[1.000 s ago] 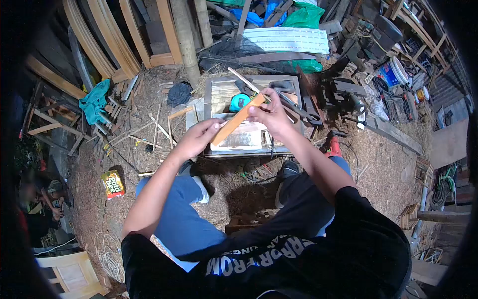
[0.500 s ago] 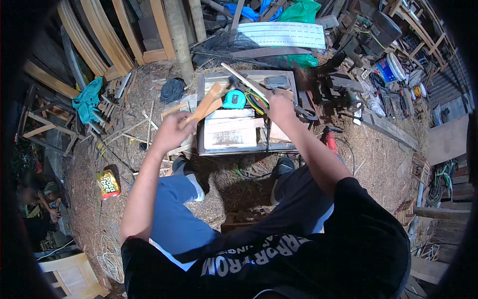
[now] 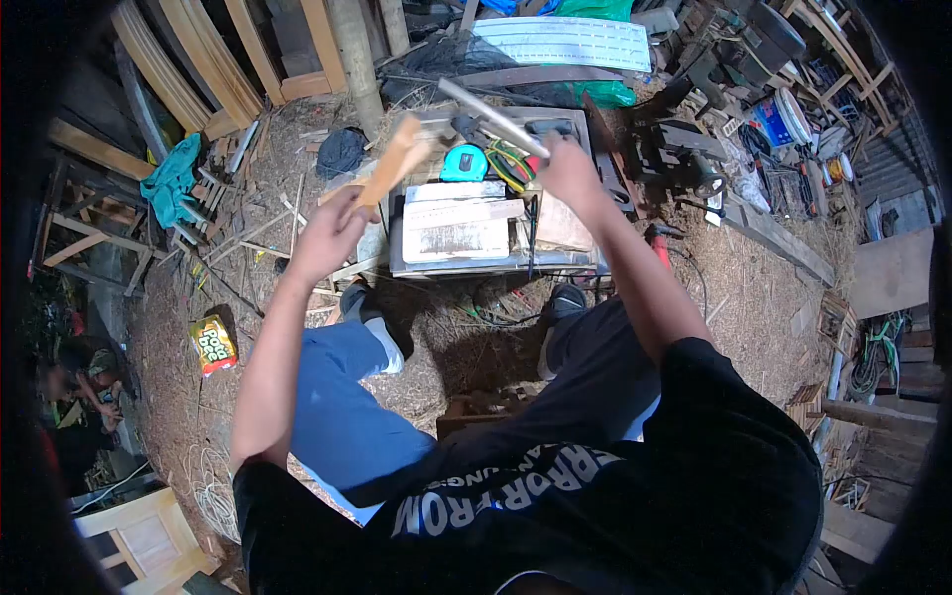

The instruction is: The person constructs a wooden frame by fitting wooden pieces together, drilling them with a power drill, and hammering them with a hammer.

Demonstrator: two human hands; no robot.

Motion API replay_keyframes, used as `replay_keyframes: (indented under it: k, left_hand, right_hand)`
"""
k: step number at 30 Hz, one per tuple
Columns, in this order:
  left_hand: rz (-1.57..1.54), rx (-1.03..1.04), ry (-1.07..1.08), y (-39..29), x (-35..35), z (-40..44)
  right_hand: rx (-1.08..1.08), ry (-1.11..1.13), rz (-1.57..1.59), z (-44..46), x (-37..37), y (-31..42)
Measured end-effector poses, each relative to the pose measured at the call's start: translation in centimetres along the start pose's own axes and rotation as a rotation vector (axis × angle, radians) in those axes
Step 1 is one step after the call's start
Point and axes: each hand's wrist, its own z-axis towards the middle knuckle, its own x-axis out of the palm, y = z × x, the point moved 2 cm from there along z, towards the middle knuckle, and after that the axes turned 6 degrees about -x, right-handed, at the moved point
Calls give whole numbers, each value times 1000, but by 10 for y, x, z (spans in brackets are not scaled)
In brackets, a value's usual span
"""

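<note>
My left hand (image 3: 332, 236) is closed around a light-brown piece of wood (image 3: 382, 178), held up at the left side of the low worktable (image 3: 397, 260). Its upper end is smeared by motion. My right hand (image 3: 573, 183) grips one end of a long, flat, greyish blade-like strip (image 3: 493, 117), which slants up and left over the table; its exact kind is unclear. Between the hands lie a turquoise tape measure (image 3: 464, 163) and a tool with yellow-and-black handles (image 3: 511, 171). Nearer me are a pale wooden block (image 3: 458, 236) and a dark slim tool (image 3: 533, 233).
A red-handled tool (image 3: 661, 248) lies on the ground at the right, near a dark machine (image 3: 684, 159). A snack bag (image 3: 212, 344) rests at the left. Wooden frames (image 3: 188, 69) lean behind a post (image 3: 352, 69). Another person (image 3: 89, 382) is at the far left.
Both hands have risen a little away from me, with the wood and the strip still in them. The strip is lifted higher above the table. My view has shifted slightly.
</note>
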Motion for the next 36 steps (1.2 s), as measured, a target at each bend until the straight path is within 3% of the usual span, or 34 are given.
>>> replay_keyframes:
  k: [3, 4, 7, 11, 16, 20, 28, 32, 35, 36]
  left_hand:
    - [221, 129, 0, -12, 21, -1]
    - [277, 71, 23, -31, 25, -5]
    - [356, 326, -19, -12, 34, 9]
    - [288, 245, 111, -12, 43, 15]
    - [366, 381, 164, -8, 64, 30]
    - [526, 326, 232, -8, 73, 35]
    - [493, 306, 21, -13, 71, 28]
    - [534, 257, -253, -13, 20, -7]
    - [434, 111, -234, -24, -28, -48]
    - [413, 76, -246, -28, -39, -59]
  right_hand:
    - [83, -60, 287, -12, -20, -1]
    - [149, -84, 356, -16, -23, 1]
    - [238, -11, 488, -26, -41, 13]
    - [4, -155, 462, -29, -8, -12]
    - [-99, -220, 356, -34, -1, -23]
    - [119, 75, 379, -43, -18, -15]
    - [127, 40, 409, -44, -11, -19]
    - [44, 4, 610, -50, -25, 0]
    - [27, 35, 748, -57, -21, 17]
    - [-60, -11, 664, -58, -16, 22]
